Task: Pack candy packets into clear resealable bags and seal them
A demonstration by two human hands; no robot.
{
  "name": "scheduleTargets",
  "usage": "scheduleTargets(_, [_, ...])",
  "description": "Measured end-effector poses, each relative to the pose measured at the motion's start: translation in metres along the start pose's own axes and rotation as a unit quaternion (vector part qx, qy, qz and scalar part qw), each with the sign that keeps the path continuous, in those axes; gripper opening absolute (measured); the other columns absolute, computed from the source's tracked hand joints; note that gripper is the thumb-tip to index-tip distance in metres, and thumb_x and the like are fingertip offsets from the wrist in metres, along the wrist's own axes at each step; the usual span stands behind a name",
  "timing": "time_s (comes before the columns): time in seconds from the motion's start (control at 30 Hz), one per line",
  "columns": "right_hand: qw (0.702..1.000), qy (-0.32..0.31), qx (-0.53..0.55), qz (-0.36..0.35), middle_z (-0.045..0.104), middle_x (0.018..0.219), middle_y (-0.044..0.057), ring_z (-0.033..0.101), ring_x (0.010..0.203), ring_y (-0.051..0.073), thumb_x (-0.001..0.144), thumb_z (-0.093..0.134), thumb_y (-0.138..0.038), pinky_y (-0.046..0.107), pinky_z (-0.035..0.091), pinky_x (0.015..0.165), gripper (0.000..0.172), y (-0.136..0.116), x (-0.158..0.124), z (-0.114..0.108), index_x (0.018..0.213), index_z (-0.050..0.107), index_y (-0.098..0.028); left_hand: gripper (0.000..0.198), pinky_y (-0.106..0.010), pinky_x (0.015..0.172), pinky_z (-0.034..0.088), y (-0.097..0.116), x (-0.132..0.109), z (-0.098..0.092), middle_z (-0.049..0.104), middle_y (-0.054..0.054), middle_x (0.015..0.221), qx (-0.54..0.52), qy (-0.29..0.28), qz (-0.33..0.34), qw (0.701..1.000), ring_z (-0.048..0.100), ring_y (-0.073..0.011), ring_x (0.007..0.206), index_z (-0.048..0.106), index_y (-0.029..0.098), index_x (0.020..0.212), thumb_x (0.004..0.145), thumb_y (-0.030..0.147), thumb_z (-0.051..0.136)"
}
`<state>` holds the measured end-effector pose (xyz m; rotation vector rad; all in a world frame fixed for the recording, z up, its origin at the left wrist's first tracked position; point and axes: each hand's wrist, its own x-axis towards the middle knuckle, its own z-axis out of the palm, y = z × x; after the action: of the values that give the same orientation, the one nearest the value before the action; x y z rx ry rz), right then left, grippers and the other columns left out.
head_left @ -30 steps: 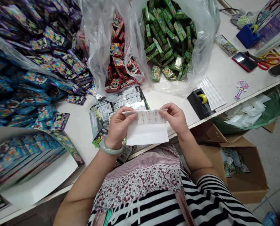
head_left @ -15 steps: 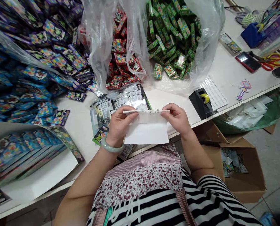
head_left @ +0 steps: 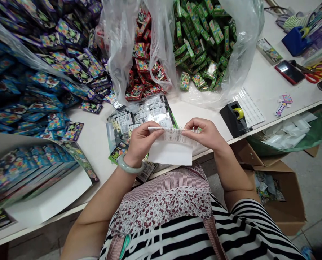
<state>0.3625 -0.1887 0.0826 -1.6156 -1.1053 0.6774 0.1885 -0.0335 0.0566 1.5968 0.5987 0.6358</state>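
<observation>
L grip (head_left: 142, 142) & R grip (head_left: 207, 135) pinch white sheet (head_left: 171, 153) (top corners).

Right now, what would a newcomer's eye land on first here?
The left hand and right hand pinch a white sheet printed with round marks, above the near edge of the table. Behind it, clear bags spill red packets and green packets; blue and purple packets heap at left.

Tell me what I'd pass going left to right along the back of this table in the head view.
Pile of blue packets → bag of red packets → bag of green packets → red phone.
</observation>
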Motion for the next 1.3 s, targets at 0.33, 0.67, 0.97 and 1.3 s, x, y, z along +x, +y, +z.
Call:
scheduleTargets(0.33, [1.0,0.005,-0.01,0.026,0.065,0.069,-0.001,0.054,0.065,0.012,0.078,0.073,-0.037,0.027,0.042,0.063,0.021,0.006,0.003,0.002,0.071,0.065,-0.019,0.025,-0.023,0.052,0.038,0.001,0.0,0.005,0.054,0.003,0.062,-0.039,0.029,-0.042,0.998,0.046,-0.0093,0.056,0.064,0.021,0.067,0.069,0.039,0.081])
scheduleTargets(0.67, [0.998,-0.054,-0.019,-0.005,0.068,0.08,0.001,0.059,0.076,0.015,0.076,0.075,-0.035,0.031,0.046,0.073,0.017,0.011,0.007,0.003,0.08,0.069,-0.02,0.017,-0.026,0.062,0.048,0.007,0.0,0.008,0.065,-0.001,0.072,-0.027,-0.035,-0.001,0.999,0.057,-0.0129,0.067,0.07,0.021,0.073,0.071,0.035,0.081])
scheduleTargets(0.97, [0.994,-0.079,-0.074,-0.029,0.063,0.073,-0.001,0.057,0.072,0.013,0.083,0.066,-0.032,0.029,0.042,0.07,0.018,0.004,0.009,0.008,0.071,0.061,-0.019,0.018,-0.023,0.059,0.042,0.003,-0.002,0.006,0.06,0.001,0.068,-0.006,-0.057,0.01,0.998,0.052,-0.0104,0.064,0.068,0.018,0.072,0.077,0.033,0.077])
scheduleTargets(1.3, [0.99,0.03,-0.139,0.022,0.069,0.111,0.009,0.063,0.101,0.024,0.08,0.071,-0.044,0.04,0.048,0.088,0.043,0.033,-0.011,-0.026,0.115,0.061,-0.021,0.023,-0.023,0.058,0.04,-0.007,0.001,0.005,0.059,0.002,0.069,-0.038,-0.052,-0.085,0.994,0.049,-0.0099,0.062,0.065,0.019,0.077,0.073,0.038,0.077])
